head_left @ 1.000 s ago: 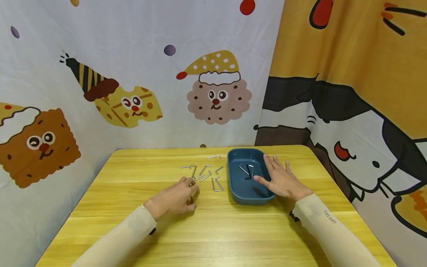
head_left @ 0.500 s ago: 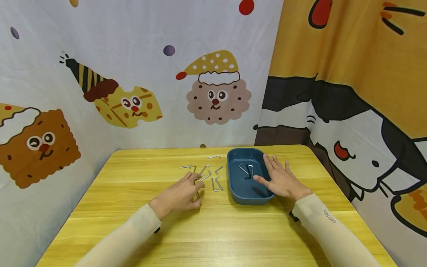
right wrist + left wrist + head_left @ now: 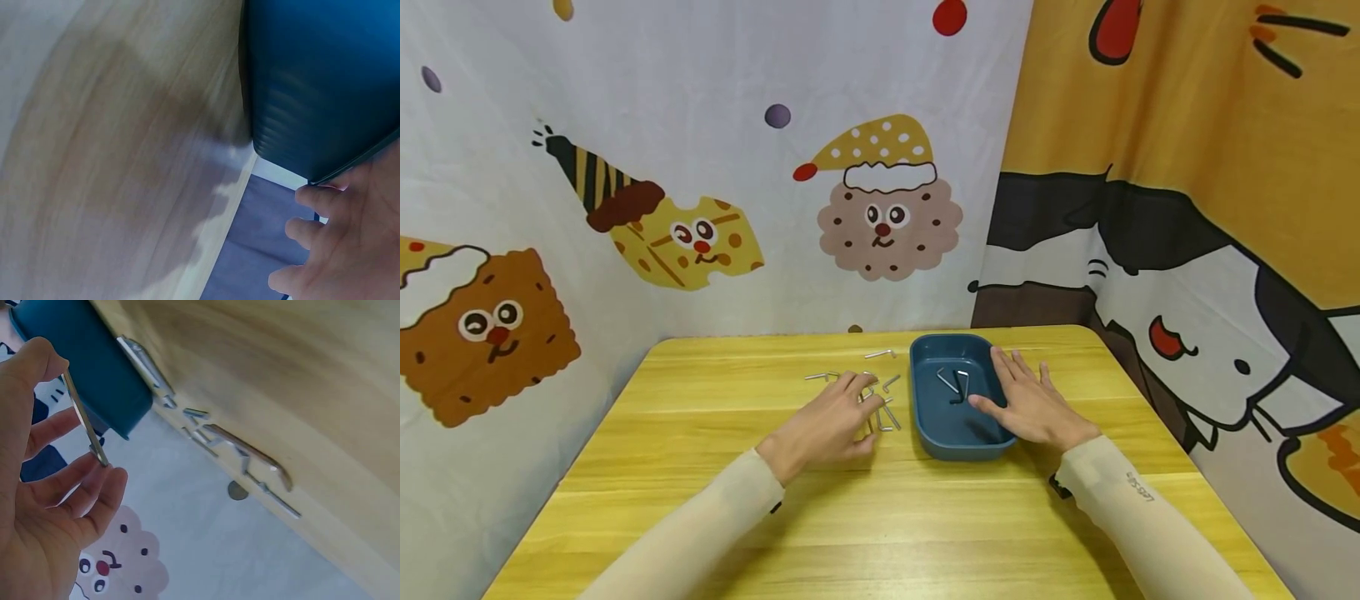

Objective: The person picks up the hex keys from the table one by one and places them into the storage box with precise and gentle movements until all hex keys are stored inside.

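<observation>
My left hand [image 3: 831,421] is over the scattered metal hex keys [image 3: 889,414], left of the blue tray. In the left wrist view the left hand [image 3: 53,481] pinches one silver hex key [image 3: 85,417] between thumb and fingers, held above the table. Beyond it, several other hex keys [image 3: 250,452] lie on the wood. My right hand [image 3: 1037,404] rests on the right rim of the blue tray [image 3: 967,452], thumb over the inside, fingers spread. Inside the tray lie a black hex key [image 3: 957,388] and silver ones [image 3: 948,381].
The wooden table [image 3: 925,533] stands against a printed curtain [image 3: 700,83] at the back and sides. One hex key [image 3: 880,354] lies near the back edge, left of the tray, and another [image 3: 817,377] lies farther left.
My left hand has moved right towards the tray, lifting a hex key from the left part of the group. The right hand and tray stay in place.
</observation>
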Tool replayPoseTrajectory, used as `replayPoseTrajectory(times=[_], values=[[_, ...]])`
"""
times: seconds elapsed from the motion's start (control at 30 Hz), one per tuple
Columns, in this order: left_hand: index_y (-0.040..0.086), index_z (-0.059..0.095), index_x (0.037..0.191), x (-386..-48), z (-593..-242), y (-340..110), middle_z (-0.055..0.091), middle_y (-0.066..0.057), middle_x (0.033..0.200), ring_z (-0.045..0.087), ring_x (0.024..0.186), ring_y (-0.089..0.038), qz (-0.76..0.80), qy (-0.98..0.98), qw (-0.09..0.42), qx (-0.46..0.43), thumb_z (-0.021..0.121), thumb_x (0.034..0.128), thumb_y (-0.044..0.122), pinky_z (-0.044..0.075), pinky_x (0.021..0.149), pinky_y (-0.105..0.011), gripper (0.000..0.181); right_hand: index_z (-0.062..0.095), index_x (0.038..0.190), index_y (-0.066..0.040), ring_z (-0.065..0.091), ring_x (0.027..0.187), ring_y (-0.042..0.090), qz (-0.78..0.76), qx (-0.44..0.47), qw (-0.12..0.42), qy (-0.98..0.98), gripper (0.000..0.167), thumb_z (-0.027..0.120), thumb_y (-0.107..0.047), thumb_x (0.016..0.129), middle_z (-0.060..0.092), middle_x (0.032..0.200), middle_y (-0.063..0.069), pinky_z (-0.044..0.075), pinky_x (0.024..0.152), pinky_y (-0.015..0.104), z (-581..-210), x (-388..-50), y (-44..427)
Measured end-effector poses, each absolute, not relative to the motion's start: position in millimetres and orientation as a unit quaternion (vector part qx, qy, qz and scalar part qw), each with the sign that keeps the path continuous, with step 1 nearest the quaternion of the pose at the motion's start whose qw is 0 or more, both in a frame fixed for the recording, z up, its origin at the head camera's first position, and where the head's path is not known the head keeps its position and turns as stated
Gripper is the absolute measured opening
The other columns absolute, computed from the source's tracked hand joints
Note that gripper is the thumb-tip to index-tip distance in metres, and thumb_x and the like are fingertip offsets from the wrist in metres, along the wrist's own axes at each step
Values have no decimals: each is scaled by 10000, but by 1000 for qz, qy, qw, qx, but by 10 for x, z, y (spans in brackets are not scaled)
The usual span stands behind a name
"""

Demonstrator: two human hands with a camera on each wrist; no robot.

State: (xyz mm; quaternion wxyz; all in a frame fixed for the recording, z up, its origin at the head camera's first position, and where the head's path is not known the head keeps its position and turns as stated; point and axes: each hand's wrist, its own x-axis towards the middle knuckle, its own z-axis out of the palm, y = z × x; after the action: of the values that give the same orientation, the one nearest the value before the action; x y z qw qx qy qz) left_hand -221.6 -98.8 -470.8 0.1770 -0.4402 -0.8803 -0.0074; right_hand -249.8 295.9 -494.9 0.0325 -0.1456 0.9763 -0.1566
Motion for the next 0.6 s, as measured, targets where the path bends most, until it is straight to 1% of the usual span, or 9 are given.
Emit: replayPoseTrajectory(times=[0.13,0.3,0.37,0.5,0.6], values=[[130,746,1348,-2230,-4638,-888,681,-219,1588,685,1374,-395,-5,-879,173,-444,874,1033,337,670,1108,-509,398,110,1868,-26,110,1818,541,-154,-146,31,977,1137,478,-814,1136,137,1960,227,10,1409,863,-4954,-2499,2956],[133,723,1332,-2258,-4573,-771,658,-219,1614,671,1419,-396,-2,-877,174,-448,859,1038,323,677,1115,-525,376,114,1869,-28,111,1819,539,-152,-146,29,977,1146,477,-826,1131,143,1958,229,19,1408,865,-4958,-2499,2954],[139,718,1349,-2275,-4547,-726,649,-213,1629,667,1443,-397,-4,-877,174,-447,850,1043,328,676,1126,-534,383,116,1868,-26,114,1818,541,-151,-146,29,977,1148,478,-827,1129,141,1958,229,23,1407,866,-4957,-2498,2954],[130,733,1388,-2342,-4493,-634,673,-217,1608,677,1443,-404,-11,-872,181,-455,840,1044,328,661,1156,-524,411,116,1866,-19,119,1815,547,-151,-144,31,977,1151,481,-824,1129,137,1958,231,21,1407,868,-4952,-2502,2955],[131,748,1421,-2396,-4455,-570,699,-214,1587,685,1422,-395,-17,-871,177,-459,838,1047,322,643,1177,-507,429,115,1865,-14,125,1813,550,-149,-144,32,978,1150,479,-821,1130,138,1958,233,21,1408,867,-4952,-2509,2957]])
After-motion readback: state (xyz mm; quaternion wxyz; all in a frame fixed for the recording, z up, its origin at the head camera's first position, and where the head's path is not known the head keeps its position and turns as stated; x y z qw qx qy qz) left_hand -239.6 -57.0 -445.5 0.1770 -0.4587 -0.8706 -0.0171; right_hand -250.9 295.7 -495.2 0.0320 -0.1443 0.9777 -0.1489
